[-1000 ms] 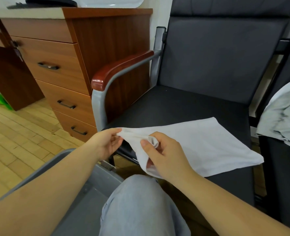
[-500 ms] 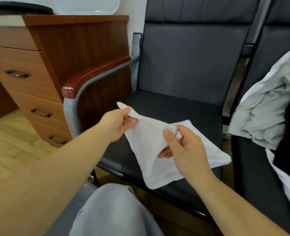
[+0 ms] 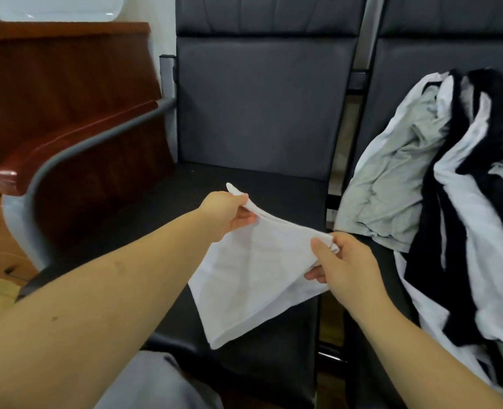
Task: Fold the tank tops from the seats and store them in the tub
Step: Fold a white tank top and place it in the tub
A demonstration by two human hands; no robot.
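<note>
Head view: lifted off the seat (image 3: 161, 219) since a second ago, folded white tank top (image 3: 253, 278) now hanging, pinched between left hand (image 3: 229, 214) and right hand (image 3: 344, 264). Ready for the tub, unseen here; unfolded pile (image 3: 439, 184) remaining alongside.

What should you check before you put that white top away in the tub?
1. Left hand pinching one corner of the white tank top: ok.
2. Right hand pinching the other corner: ok.
3. Top folded flat and neat: not ok, it hangs in a loose triangle above the seat.
4. Tub in sight to aim for: not ok, no tub shows in this view.
5. Other tops done: not ok, a pile of grey, black and white clothes lies unfolded on the next seat.
6. Straps tucked inside: cannot tell.
</note>
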